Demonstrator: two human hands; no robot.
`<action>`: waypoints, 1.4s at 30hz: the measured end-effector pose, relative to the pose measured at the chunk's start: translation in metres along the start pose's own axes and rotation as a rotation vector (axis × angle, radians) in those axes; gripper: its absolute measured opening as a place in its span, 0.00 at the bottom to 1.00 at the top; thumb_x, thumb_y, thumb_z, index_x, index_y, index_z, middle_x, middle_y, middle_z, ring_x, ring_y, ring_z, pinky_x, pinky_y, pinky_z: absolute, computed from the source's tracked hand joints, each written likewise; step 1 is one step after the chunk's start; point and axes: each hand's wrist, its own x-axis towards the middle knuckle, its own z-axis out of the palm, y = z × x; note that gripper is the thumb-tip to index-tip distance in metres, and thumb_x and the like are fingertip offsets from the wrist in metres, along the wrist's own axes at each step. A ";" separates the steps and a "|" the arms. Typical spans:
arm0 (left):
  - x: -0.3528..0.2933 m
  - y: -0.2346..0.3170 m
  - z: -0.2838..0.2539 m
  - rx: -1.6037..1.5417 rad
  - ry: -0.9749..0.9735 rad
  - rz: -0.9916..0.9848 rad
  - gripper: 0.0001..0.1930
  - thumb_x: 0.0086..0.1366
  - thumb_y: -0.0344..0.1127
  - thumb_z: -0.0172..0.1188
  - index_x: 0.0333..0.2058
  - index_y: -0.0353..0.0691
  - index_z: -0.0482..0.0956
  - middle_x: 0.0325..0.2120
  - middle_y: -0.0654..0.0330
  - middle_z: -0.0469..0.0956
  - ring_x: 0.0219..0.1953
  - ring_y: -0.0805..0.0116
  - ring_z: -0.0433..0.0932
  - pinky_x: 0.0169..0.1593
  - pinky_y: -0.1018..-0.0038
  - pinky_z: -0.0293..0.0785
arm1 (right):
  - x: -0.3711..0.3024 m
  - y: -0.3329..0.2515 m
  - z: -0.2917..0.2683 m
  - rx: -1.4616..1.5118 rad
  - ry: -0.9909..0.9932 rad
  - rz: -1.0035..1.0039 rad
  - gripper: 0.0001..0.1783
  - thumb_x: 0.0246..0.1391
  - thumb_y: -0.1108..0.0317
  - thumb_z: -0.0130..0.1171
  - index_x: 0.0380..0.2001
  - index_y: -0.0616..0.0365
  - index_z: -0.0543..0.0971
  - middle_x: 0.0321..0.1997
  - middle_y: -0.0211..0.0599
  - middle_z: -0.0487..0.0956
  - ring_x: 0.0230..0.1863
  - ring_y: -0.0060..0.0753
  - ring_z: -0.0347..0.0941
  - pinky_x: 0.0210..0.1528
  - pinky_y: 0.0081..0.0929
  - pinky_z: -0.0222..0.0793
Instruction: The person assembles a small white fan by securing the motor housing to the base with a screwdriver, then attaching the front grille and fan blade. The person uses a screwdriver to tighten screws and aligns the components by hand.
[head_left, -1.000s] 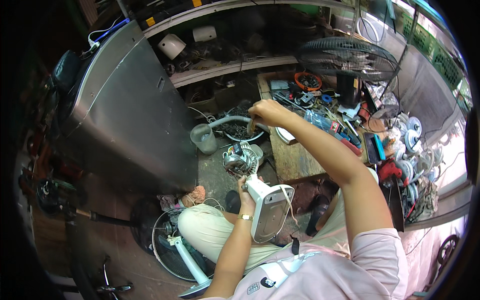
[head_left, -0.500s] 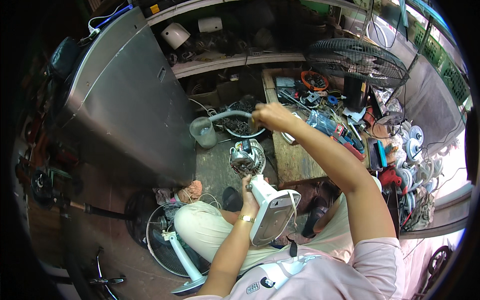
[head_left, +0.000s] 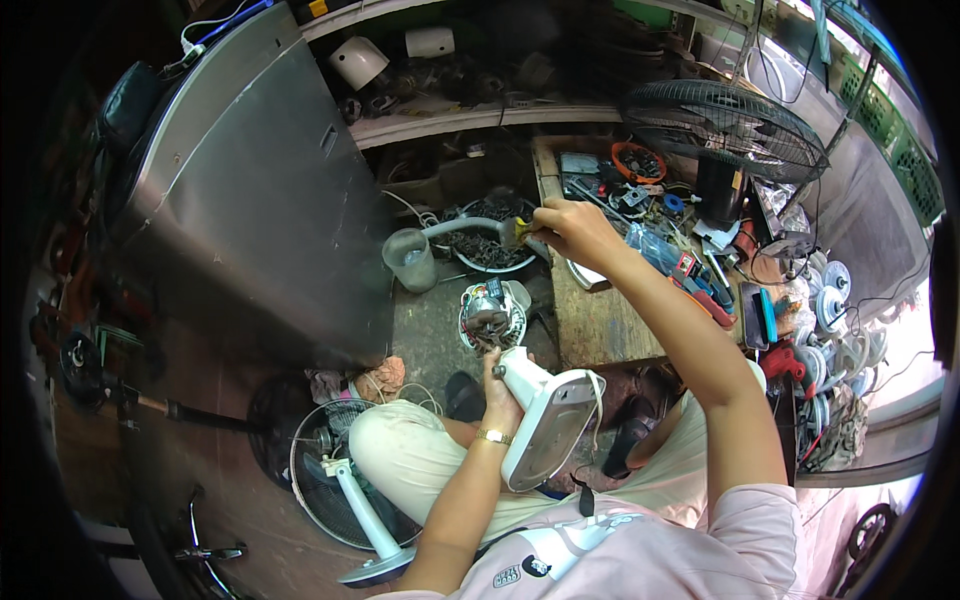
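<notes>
My left hand (head_left: 503,400) grips the neck of a white fan base (head_left: 532,375), which is tilted with its underside toward me. At its far end is the exposed fan motor (head_left: 490,318), with wires and windings showing. Closed in a pinch, my right hand (head_left: 575,232) holds what looks like a small brush (head_left: 517,232) with a yellow band, above the bench's left edge. Next to the brush tip is the handle end of a grey plastic dipper (head_left: 410,262). Behind the handle stands a basin (head_left: 487,258) of dark small parts.
A wooden bench (head_left: 600,320) carries tools, an orange bowl (head_left: 638,162) of parts and a black fan (head_left: 725,130). To the left stands a large metal panel (head_left: 260,210). Another fan (head_left: 365,500) lies beside my left knee. White spools (head_left: 830,290) hang at the right.
My right hand has moved slightly right, and the yellow-banded brush now shows at its fingertips. The motor has turned a little in my left hand's grip. The whole view has shifted slightly.
</notes>
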 end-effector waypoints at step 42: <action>0.001 0.000 0.012 0.181 -0.130 -0.005 0.24 0.59 0.57 0.47 0.35 0.39 0.74 0.26 0.56 0.76 0.28 0.62 0.78 0.34 0.66 0.77 | -0.003 -0.099 0.007 -0.089 -0.364 -0.310 0.03 0.34 0.72 0.63 0.19 0.58 0.81 0.27 0.40 0.80 0.31 0.45 0.80 0.29 0.34 0.76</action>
